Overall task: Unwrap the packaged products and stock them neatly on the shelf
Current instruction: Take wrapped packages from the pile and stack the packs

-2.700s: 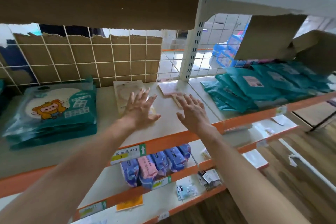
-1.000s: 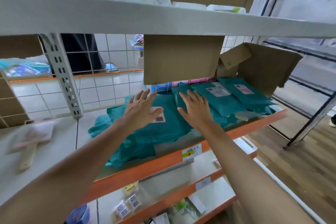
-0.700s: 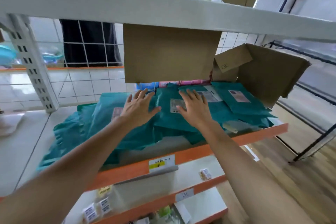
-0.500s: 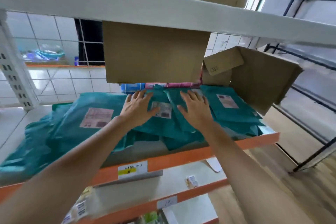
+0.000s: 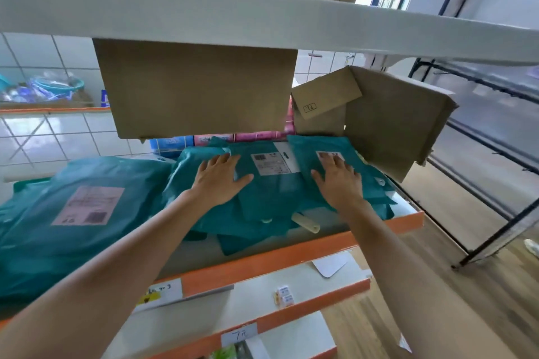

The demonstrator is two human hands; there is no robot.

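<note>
Several teal plastic mailer packages lie piled on the orange-edged shelf (image 5: pixel 291 251). One teal package (image 5: pixel 271 183) with a white label sits between my hands. My left hand (image 5: pixel 220 181) is flat on the pile to its left, fingers spread, holding nothing. My right hand (image 5: pixel 338 181) lies flat on a neighbouring teal package (image 5: pixel 320 151), partly covering its label. Another large teal package (image 5: pixel 84 207) with a pink label lies at the left.
A cardboard flap (image 5: pixel 198 87) hangs from the upper shelf (image 5: pixel 262 17) just above the pile. An open cardboard box (image 5: pixel 388 114) stands at the right end. A small cream roll (image 5: pixel 306 223) lies by the shelf edge. Lower shelves (image 5: pixel 262 294) carry small items. A black metal rack (image 5: pixel 495 154) stands right.
My view and both hands have swung right from the bare middle of the shelf to the teal pile. My hands have spread apart and come down flat on the packages.
</note>
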